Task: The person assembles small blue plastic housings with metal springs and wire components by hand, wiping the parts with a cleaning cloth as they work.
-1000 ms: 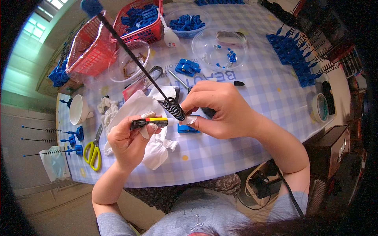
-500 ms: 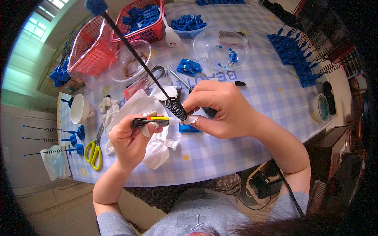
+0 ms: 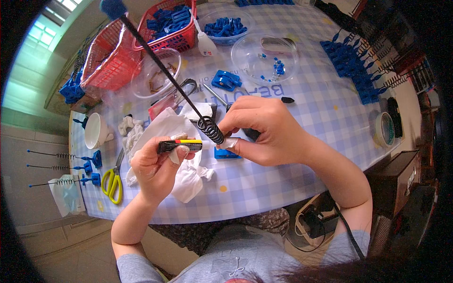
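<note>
Between the fingertips of my right hand [image 3: 269,132] is the lower end of a black coil spring [image 3: 211,130]. A long thin black rod runs from the coil up to the far left and ends in a blue tip [image 3: 113,8]. White wrapping covers a fingertip on that hand. My left hand [image 3: 152,165] grips a small black tube [image 3: 179,146] with a yellow and red band, lying sideways just left of the coil. The tube and coil are apart. Below my right fingertips a blue plastic piece [image 3: 226,153] rests on the table, partly hidden.
White cloths [image 3: 188,181] and yellow-handled scissors [image 3: 112,186] lie by my left hand, near a white cup [image 3: 96,131]. Beyond are a blue clip [image 3: 226,80], clear bowls [image 3: 240,70], a white squeeze bottle [image 3: 206,45] and red baskets [image 3: 108,56]. Blue spring-rod pieces [image 3: 351,70] line the right.
The blue tip of the rod has shifted very slightly to the left. Both hands keep their holds and places.
</note>
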Action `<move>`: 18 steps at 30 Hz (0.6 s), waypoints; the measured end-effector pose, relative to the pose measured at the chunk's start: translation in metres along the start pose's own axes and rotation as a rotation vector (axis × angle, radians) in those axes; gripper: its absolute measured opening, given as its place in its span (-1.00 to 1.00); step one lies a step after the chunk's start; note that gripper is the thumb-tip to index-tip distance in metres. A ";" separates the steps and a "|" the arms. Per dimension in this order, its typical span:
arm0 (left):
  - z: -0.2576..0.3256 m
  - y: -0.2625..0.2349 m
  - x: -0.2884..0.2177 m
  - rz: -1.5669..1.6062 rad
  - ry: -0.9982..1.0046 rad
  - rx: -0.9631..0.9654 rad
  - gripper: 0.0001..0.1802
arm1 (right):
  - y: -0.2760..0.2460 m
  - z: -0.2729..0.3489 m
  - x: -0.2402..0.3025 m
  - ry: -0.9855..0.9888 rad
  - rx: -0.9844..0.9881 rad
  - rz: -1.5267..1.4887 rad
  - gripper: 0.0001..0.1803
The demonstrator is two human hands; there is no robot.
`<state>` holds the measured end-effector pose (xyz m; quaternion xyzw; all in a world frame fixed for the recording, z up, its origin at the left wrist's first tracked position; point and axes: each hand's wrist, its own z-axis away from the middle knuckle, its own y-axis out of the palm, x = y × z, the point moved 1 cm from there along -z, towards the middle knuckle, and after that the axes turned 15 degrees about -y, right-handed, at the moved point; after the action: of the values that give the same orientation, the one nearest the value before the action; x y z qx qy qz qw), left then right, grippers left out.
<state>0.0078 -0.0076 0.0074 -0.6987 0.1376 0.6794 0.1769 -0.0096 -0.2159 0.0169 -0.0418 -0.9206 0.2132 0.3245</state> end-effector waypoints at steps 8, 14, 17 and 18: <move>0.000 0.001 0.001 0.014 -0.030 -0.021 -0.85 | 0.000 0.000 0.000 -0.002 0.012 0.010 -0.85; 0.000 0.000 0.002 0.029 -0.011 -0.022 -0.85 | 0.000 0.000 0.000 0.001 0.000 -0.001 -0.84; -0.001 0.000 0.001 0.018 -0.019 -0.020 -0.85 | 0.000 0.000 0.000 -0.002 0.003 0.001 -0.84; -0.001 0.000 0.001 0.019 -0.023 -0.021 -0.85 | 0.000 0.000 -0.001 -0.006 0.000 0.003 -0.84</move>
<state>0.0086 -0.0082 0.0063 -0.6912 0.1352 0.6905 0.1647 -0.0091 -0.2156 0.0164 -0.0425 -0.9216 0.2138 0.3213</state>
